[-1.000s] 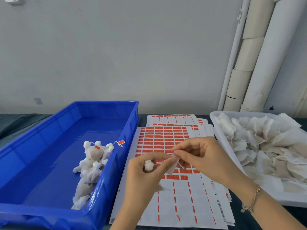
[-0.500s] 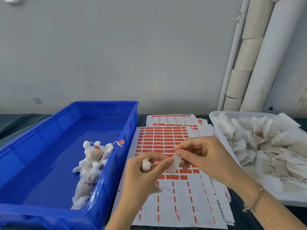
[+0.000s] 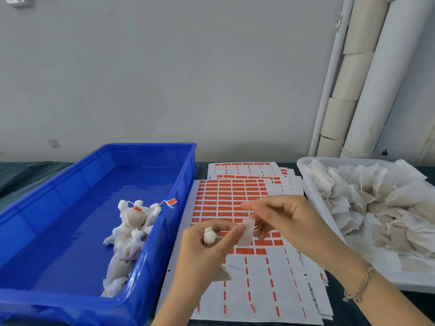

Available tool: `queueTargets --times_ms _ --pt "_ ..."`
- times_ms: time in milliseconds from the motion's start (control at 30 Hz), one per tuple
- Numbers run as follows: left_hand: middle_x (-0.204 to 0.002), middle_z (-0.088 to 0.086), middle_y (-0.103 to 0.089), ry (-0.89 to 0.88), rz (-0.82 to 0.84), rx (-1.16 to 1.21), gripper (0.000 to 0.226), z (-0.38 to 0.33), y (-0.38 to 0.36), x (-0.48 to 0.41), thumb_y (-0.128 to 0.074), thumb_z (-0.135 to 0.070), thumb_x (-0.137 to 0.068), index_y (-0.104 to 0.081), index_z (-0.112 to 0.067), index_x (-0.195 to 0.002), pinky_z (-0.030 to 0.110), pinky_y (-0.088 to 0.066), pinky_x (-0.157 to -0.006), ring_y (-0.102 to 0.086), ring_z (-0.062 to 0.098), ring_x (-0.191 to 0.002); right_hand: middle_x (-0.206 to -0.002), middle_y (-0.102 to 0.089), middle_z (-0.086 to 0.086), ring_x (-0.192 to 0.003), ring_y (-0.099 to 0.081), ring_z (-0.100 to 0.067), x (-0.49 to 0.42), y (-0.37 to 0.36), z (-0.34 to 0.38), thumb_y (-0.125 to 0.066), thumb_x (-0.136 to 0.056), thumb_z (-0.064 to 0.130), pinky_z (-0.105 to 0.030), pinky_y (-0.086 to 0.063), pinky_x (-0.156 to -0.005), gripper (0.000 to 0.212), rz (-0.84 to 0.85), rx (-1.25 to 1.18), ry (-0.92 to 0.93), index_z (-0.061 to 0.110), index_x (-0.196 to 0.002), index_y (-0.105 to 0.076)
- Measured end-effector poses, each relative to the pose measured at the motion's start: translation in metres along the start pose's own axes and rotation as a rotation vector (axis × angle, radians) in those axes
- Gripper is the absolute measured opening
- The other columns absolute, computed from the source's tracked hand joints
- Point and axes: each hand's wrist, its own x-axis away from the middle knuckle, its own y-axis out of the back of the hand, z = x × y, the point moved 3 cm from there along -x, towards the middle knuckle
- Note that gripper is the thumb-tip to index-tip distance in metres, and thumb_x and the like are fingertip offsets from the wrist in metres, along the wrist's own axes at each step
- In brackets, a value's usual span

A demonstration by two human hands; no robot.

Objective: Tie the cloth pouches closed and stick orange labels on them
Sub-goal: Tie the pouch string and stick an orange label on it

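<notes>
Pouch (image 3: 209,235) is held above the label sheets (image 3: 226,201), its knotted neck gripped in the curled fingers of the left hand (image 3: 202,252); the body hangs below the palm. A white tab (image 3: 246,235) on the pouch string is pinched between the left fingertips and the curled right hand (image 3: 289,222), whose fingertips are closed on the tab's right edge, as far as can be seen. Whether the tab is a label seen from its back cannot be told.

Judged step: the label is being closed round the string. The string should be kept taut and centred in the fold, the edges matched before pressing, then the halves pressed firmly together.

Finished pouches (image 3: 131,222) lie in the blue bin (image 3: 186,175), one with an orange flag (image 3: 171,202). Untied pouches (image 3: 376,208) are heaped in the white tray (image 3: 303,165).

Writing: a barcode and small print are noted at the sheet edge; neither is legible. No text is made out on the orange labels.
</notes>
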Motion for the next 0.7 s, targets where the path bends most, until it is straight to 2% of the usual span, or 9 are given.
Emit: queueTargets --times_ms 67,167,200,400,533,700 --pt "-0.068 -0.014 -0.071 0.051 -0.045 0.062 0.016 0.001 0.001 0.001 -0.070 -0.052 -0.054 -0.071 -0.047 -0.069 0.010 -0.048 -0.052 -0.067 0.001 -0.071 -0.084 -0.074 0.001 -0.074 -0.070 -0.020 0.002 0.000 -0.003 -0.055 -0.081 0.039 -0.024 -0.058 -0.067 0.031 -0.081 -0.084 0.004 0.022 -0.102 -0.071" --pt "-0.070 -0.008 -0.073 0.115 -0.096 0.123 0.021 0.003 0.004 0.001 -0.071 -0.051 -0.049 -0.072 -0.043 -0.069 0.027 -0.056 -0.066 -0.071 0.014 -0.073 -0.087 -0.074 0.011 -0.079 -0.071 -0.011 0.011 -0.004 -0.010 -0.062 -0.074 0.044 -0.017 -0.056 -0.068 0.029 -0.171 -0.050 0.023 0.028 -0.097 -0.070" --pt "-0.069 -0.007 -0.073 0.121 -0.106 0.126 0.023 0.003 0.004 0.001 -0.070 -0.052 -0.048 -0.072 -0.043 -0.069 0.028 -0.057 -0.067 -0.071 0.015 -0.073 -0.088 -0.074 0.014 -0.081 -0.071 -0.009 0.013 -0.007 -0.012 -0.065 -0.070 0.045 -0.016 -0.055 -0.069 0.029 -0.174 -0.042 0.020 0.030 -0.094 -0.071" --pt "-0.064 -0.014 -0.069 0.092 -0.118 0.134 0.017 0.000 0.001 0.003 -0.071 -0.049 -0.050 -0.073 -0.042 -0.065 0.006 -0.044 -0.045 -0.064 -0.004 -0.070 -0.081 -0.074 0.015 -0.078 -0.071 -0.008 0.017 -0.015 -0.022 -0.070 -0.063 0.045 -0.011 -0.052 -0.066 0.026 -0.260 -0.083 -0.019 0.029 -0.084 -0.073" --pt "-0.064 -0.013 -0.069 0.099 -0.162 0.150 0.018 0.004 0.000 0.002 -0.073 -0.048 -0.051 -0.074 -0.037 -0.065 0.006 -0.044 -0.044 -0.064 -0.004 -0.071 -0.081 -0.074 0.016 -0.080 -0.070 -0.006 0.018 -0.018 -0.024 -0.070 -0.064 0.044 -0.011 -0.053 -0.066 0.021 -0.291 -0.076 -0.031 0.031 -0.080 -0.074" --pt "-0.061 -0.013 -0.067 0.139 -0.209 0.182 0.019 0.008 -0.001 0.003 -0.072 -0.051 -0.050 -0.073 -0.041 -0.066 0.008 -0.041 -0.041 -0.061 -0.004 -0.059 -0.077 -0.072 0.021 -0.078 -0.069 0.001 0.021 -0.020 -0.027 -0.071 -0.061 0.044 -0.004 -0.048 -0.062 0.013 -0.356 -0.086 -0.047 0.034 -0.070 -0.072"
